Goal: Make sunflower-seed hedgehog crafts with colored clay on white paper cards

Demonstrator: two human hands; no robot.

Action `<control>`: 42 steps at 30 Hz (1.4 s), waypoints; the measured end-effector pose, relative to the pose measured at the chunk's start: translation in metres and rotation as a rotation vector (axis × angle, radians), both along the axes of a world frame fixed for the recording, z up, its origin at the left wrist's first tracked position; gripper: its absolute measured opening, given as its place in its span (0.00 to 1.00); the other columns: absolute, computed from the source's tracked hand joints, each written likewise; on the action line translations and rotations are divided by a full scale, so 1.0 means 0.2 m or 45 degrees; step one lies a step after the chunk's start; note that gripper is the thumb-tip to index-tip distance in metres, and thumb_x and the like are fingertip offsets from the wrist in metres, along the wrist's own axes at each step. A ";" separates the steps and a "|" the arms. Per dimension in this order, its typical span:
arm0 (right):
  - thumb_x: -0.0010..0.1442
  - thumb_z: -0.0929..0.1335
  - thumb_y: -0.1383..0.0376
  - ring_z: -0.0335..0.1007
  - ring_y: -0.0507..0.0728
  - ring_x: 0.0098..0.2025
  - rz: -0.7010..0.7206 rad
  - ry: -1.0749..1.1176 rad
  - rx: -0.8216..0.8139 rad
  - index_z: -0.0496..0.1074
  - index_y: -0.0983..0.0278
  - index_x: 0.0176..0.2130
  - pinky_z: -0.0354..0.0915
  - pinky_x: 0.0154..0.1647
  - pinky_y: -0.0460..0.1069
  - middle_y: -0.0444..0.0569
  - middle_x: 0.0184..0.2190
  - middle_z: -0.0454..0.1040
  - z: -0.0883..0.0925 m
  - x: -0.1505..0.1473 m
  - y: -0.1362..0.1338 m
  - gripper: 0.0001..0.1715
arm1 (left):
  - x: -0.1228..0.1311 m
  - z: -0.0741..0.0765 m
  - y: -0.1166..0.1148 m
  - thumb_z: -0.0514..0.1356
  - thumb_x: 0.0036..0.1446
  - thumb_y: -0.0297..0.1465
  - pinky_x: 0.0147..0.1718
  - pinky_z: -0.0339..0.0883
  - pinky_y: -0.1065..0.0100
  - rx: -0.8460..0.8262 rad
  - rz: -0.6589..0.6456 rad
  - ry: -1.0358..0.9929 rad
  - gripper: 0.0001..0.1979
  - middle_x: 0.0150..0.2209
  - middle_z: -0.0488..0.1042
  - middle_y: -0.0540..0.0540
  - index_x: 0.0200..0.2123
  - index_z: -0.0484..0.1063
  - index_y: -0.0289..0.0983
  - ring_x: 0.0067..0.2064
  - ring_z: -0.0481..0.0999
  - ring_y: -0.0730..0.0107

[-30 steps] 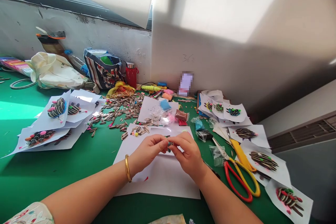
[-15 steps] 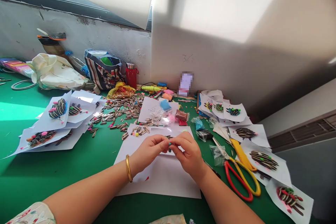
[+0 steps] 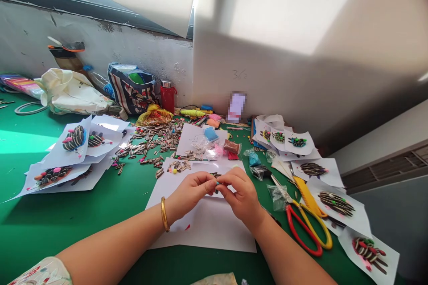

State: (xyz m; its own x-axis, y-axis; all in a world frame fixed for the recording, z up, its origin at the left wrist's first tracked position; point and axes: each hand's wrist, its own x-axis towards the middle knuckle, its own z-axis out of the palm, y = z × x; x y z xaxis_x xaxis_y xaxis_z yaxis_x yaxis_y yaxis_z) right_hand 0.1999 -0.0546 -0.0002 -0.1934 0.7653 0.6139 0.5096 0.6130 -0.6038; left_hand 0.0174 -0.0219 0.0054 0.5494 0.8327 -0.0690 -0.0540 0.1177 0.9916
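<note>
My left hand (image 3: 197, 185) and my right hand (image 3: 239, 189) meet above white paper (image 3: 214, 227), fingertips pinched together. Between them shows a tiny piece of blue clay (image 3: 217, 183), gripped from both sides. Partly hidden behind my fingers lies a smaller sheet (image 3: 200, 167) with striped sunflower seeds (image 3: 216, 174) on it. Loose seeds (image 3: 179, 166) and a small yellow ball (image 3: 174, 171) rest on the paper just beyond my left hand. A red scrap (image 3: 187, 227) lies on the paper near my left wrist.
Scissors (image 3: 309, 227) with red and yellow handles lie at right, beside a yellow comb-like tool (image 3: 309, 198). Seed pictures on paper (image 3: 75, 142) are stacked at left, more (image 3: 337, 202) at right. Bagged clay (image 3: 232, 147), a seed heap (image 3: 167, 136) and a red bottle (image 3: 167, 98) stand behind.
Both hands stay almost in place. The fingertips have shifted very slightly around the blue clay.
</note>
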 end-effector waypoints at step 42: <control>0.64 0.69 0.64 0.69 0.56 0.36 -0.011 -0.025 0.001 0.77 0.57 0.42 0.65 0.38 0.53 0.46 0.31 0.75 0.01 0.00 0.00 0.06 | 0.00 -0.01 0.01 0.64 0.56 0.43 0.37 0.65 0.69 0.000 -0.014 -0.023 0.16 0.30 0.72 0.48 0.32 0.76 0.35 0.34 0.70 0.69</control>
